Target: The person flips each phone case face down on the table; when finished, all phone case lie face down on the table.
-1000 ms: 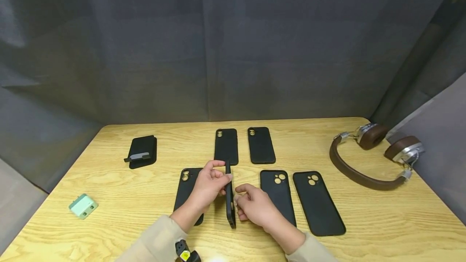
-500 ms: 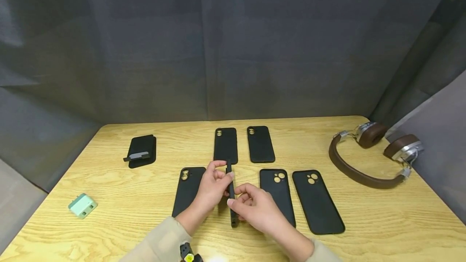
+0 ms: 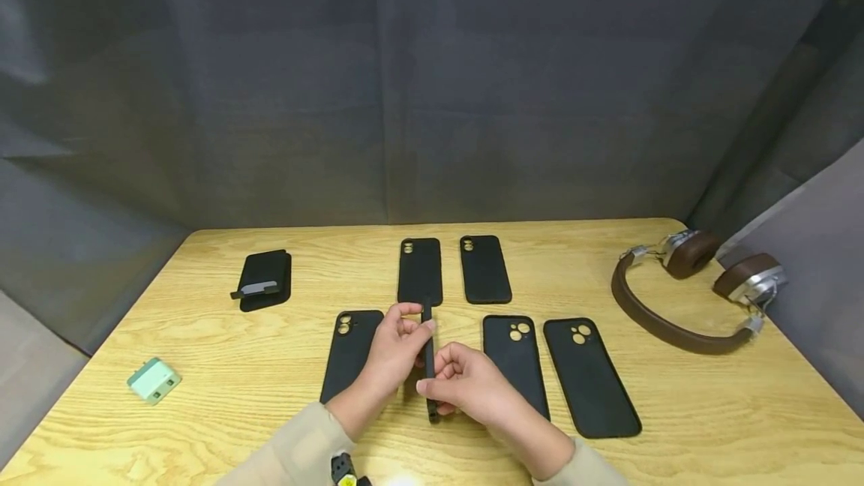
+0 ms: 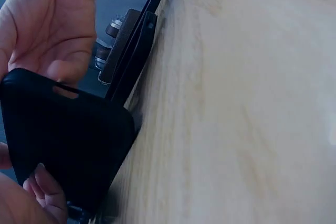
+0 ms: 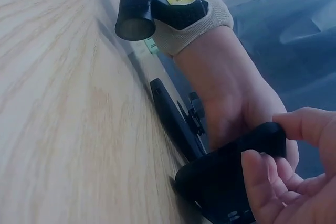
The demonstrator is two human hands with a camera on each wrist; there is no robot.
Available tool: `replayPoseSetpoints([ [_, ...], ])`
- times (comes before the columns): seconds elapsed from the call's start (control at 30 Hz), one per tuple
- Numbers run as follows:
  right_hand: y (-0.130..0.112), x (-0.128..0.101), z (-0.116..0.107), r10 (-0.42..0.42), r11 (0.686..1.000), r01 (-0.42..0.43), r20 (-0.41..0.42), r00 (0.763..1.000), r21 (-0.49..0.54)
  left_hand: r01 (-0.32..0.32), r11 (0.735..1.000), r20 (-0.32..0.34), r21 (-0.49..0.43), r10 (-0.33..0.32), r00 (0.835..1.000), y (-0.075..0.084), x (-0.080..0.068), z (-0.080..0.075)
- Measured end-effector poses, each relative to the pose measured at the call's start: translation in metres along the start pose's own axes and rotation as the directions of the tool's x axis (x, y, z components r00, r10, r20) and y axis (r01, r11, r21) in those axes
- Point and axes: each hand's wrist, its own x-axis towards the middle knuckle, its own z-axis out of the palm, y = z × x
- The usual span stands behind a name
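Both hands pinch one black phone case [image 3: 428,366] on edge at lower centre of the head view: left hand [image 3: 391,347] up top, right hand [image 3: 466,385] lower. Six cases lie flat (arranged, by my read); this one remains. Its face is hidden edge-on.

The desk [image 3: 675,411] is light wood with visible grain and a smooth finish. The phone cases [image 3: 587,377] look like matt black plastic. The headphones [image 3: 682,283] combine brown padding with shiny metal fittings.
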Motion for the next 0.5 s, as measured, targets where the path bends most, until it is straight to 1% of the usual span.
replayPoseSetpoints([
  [0.13,0.001,0.000,0.000,-0.009,1.000,0.009,0.000,1.000,0.015,0.035,0.999,0.008,-0.041,-0.034,0.999,-0.001,-0.003,-0.001],
  [0.23,-0.001,0.000,-0.001,-0.018,1.000,0.018,-0.010,1.000,0.000,0.055,0.996,0.017,-0.066,-0.054,0.998,-0.002,-0.007,-0.001],
  [0.4,-0.010,-0.002,-0.004,-0.040,0.999,0.039,-0.040,0.998,-0.024,0.070,0.991,0.016,-0.117,-0.068,0.998,-0.005,-0.009,-0.003],
  [0.5,-0.015,-0.003,-0.004,-0.052,0.999,0.051,-0.058,0.997,-0.010,0.081,0.985,0.022,-0.154,-0.079,0.997,-0.007,-0.010,-0.004],
])
